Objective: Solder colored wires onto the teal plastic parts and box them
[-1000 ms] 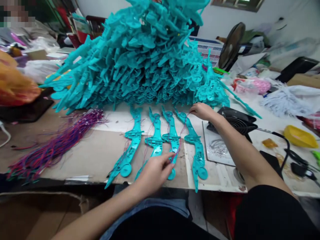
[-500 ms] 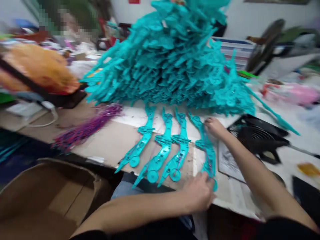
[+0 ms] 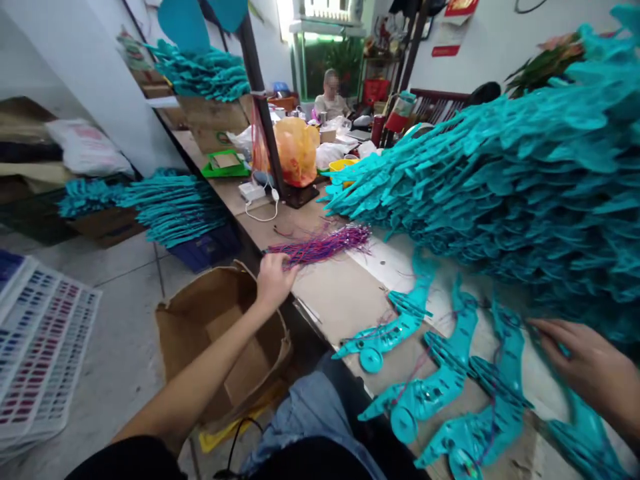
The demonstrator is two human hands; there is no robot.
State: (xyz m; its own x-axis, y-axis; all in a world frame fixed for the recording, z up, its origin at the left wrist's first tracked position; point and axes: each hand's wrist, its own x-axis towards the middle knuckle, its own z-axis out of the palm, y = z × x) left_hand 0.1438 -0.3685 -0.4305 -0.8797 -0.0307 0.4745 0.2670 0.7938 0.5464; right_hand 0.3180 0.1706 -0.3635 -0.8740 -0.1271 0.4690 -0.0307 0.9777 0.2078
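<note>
Writing first: we spot a red-and-white sheet (image 3: 453, 32) on the wall and a white sack (image 3: 90, 148) with faint pink print, both too small or blurred for us to read.

Containers: an open cardboard box (image 3: 200, 333) stands on the floor beside the surface (image 3: 325, 293); a blue crate (image 3: 207, 248) behind it carries stacked teal parts (image 3: 170, 207). We see a white slotted crate (image 3: 40, 360) at far left, red showing through its slots, and a green tray (image 3: 223, 170) with a brown piece in it.

Our left hand (image 3: 274, 283) is at the near end of the red-and-purple wire bundle (image 3: 325, 247), fingers curled — we cannot tell whether it grips any strands. Our right hand (image 3: 583, 357) is over the rightmost teal piece (image 3: 585, 430), fingers close together; grip unclear too.

Four teal pieces, that one included, lie in a row before the teal heap (image 3: 475, 180), lower tips toward the surface's front edge. Brown surface separates bundle from leftmost piece.
</note>
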